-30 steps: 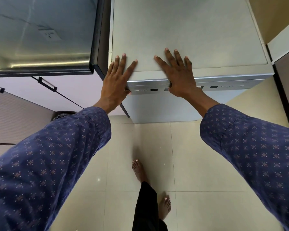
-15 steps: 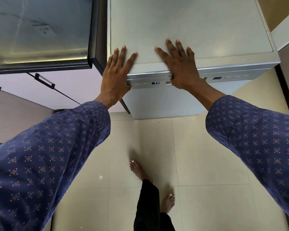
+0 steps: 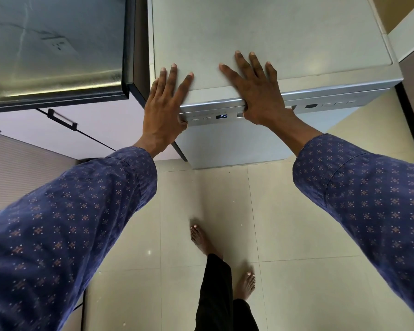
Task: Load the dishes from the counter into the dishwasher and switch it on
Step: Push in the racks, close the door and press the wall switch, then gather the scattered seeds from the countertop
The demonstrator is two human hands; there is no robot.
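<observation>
- Here, in the head view, the dishwasher (image 3: 237,142) stands with its door closed, just right of the dark counter (image 3: 58,44).
- The left hand (image 3: 164,108) lies spread on the dishwasher's top near corner, thumb on the control panel (image 3: 215,115).
- The right hand (image 3: 256,91) rests flat on the top, fingers spread, thumb tucked under the panel's edge; whether it presses a button I cannot tell.
- The display (image 3: 221,116) is lit, seemingly reading "P2".
- Loading looks finished; probably only starting the cycle remains.

My pale grey dishwasher's matt top (image 3: 285,32) and brushed-metal control strip (image 3: 320,97), upper right; glossy beige floor tiles (image 3: 296,211) below; my printed blue cloth sleeves (image 3: 69,223).
</observation>
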